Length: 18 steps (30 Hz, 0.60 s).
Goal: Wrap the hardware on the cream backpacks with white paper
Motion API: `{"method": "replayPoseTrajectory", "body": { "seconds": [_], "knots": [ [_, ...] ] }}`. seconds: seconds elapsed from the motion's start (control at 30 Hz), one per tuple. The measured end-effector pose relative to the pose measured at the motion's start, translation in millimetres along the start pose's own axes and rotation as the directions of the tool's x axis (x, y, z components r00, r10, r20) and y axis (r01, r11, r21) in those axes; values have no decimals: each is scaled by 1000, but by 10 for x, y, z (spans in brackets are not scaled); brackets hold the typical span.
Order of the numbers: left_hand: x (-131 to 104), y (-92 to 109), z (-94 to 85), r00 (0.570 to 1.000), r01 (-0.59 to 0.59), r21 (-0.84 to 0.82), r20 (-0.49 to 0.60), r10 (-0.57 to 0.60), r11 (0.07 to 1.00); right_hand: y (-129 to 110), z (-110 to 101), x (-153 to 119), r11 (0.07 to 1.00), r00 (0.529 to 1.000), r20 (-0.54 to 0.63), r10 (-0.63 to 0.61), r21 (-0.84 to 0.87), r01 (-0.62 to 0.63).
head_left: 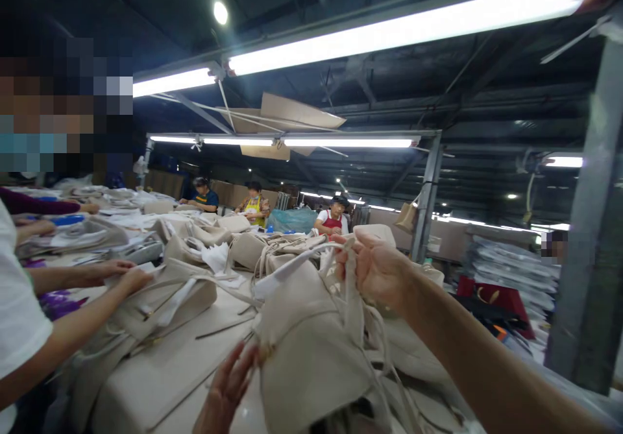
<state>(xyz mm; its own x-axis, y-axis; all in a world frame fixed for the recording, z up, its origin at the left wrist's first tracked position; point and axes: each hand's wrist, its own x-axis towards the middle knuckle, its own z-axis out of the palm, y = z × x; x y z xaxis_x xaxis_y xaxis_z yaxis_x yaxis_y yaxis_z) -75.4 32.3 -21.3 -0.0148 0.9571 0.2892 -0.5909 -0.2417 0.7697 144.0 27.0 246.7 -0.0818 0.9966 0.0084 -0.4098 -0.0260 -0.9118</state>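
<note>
Head view: hands (377,268) apparently touch a beige bag (311,356)

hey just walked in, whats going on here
Beige bags are being handled at a crowded worktable. The person's right hand grips a strap of the nearest beige bag, while the left hand is open at its side; whether it touches is unclear. On the left, a co-worker in white has both hands at a small white piece above another beige bag. More people are farther back.
</note>
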Motion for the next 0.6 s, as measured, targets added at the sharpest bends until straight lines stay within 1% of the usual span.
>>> {"method": "replayPoseTrajectory", "body": {
  "seconds": [0.03, 0.07, 0.1, 0.17, 0.27, 0.33, 0.4, 0.47, 0.53, 0.6],
  "knots": [
    [40, 106, -32, 992, -95, 130, -67, 105, 987, -39, 50, -51, 996, 1000, -5, -27, 80, 28],
    [61, 198, -49, 973, -169, 252, -111, 202, 953, -64, 95, -93, 988, 998, -5, -55, 146, 55],
    [61, 271, -49, 948, -223, 357, -137, 287, 907, -71, 131, -121, 979, 997, 5, -82, 186, 80],
    [-3, 350, 3, 892, -301, 512, -147, 427, 804, -26, 163, -129, 972, 988, 60, -143, 197, 129],
    [-183, 324, 179, 808, -367, 649, -132, 575, 666, 178, 98, -53, 970, 970, 136, -203, 165, 180],
    [-292, 272, 314, 779, -368, 694, -134, 613, 619, 366, 10, -2, 972, 972, 133, -191, 163, 169],
    [-368, 230, 427, 776, -358, 717, -127, 617, 598, 550, -74, 13, 970, 983, 99, -151, 205, 129],
    [-417, 199, 515, 801, -345, 724, -105, 590, 597, 693, -123, -11, 958, 990, 66, -128, 266, 107],
    [-446, 174, 593, 824, -332, 713, -99, 558, 618, 772, -126, -52, 944, 986, 55, -154, 301, 131],
    [-443, 172, 660, 831, -317, 668, -146, 536, 674, 783, -84, -95, 939, 974, 82, -210, 295, 178]
  ]
}}
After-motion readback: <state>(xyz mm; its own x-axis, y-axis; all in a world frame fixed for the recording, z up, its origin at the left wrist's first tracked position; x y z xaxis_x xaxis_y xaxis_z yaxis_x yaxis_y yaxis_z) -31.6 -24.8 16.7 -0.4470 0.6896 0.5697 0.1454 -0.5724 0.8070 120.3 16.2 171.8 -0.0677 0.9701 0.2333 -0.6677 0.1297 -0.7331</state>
